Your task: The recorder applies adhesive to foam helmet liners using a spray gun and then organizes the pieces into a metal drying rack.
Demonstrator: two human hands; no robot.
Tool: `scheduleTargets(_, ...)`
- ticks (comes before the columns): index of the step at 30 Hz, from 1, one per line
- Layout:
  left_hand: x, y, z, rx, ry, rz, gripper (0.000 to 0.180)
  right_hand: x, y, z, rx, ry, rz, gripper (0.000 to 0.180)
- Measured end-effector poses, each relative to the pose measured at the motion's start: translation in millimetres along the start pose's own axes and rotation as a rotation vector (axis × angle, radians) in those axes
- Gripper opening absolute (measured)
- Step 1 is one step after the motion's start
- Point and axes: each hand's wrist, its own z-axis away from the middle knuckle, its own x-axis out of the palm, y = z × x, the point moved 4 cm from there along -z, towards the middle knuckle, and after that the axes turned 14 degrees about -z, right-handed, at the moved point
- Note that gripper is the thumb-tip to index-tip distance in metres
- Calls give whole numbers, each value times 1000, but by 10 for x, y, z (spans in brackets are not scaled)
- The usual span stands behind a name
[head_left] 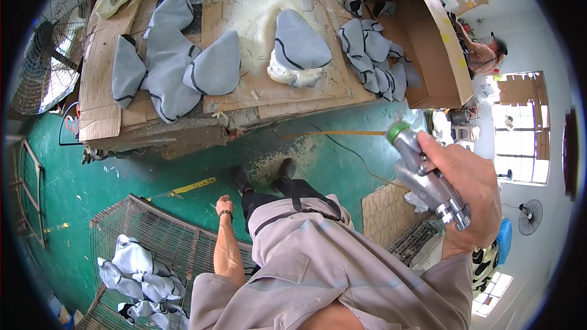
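Note:
My right hand [468, 177], raised at the right, grips a silver spray gun [417, 178] with a green ring at one end. The gun is slightly blurred and points toward the table. Low beside my body hangs my left hand [224, 204], its fingers curled and nothing visible in them. Ahead on the worktable, a grey fabric piece with a black edge line [301, 38] rests on a pale foamy lump [296, 76]. More such grey pieces [168, 67] lie overlapping at the table's left, and a heap of them [374, 55] lies at the right.
Cardboard [260, 101] covers the worktable. An open cardboard box [435, 43] stands at its right end, and a big caged fan [46, 46] at the far left. A wire rack [202, 244] with grey pieces is behind me at left. A hose [342, 132] runs toward the gun. Another person [486, 55] is at far right.

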Motion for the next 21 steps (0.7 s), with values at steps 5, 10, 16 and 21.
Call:
scheduleTargets(5, 13, -17, -24, -13, -36, -13, 42, 44, -113, 104, -57, -78, 6, 67)
scheduleTargets(10, 7, -17, -30, 7, -39, -45, 41, 60, -95, 264, -64, -157, 35, 64)
scheduleTargets(16, 17, 10, 48, -29, -25, -50, 40, 10, 248, 498, -41, -135, -25, 62)
scheduleTargets(21, 46, 201, 179, -20, 36, -73, 39, -186, 819, 809, -3, -142, -81, 62)
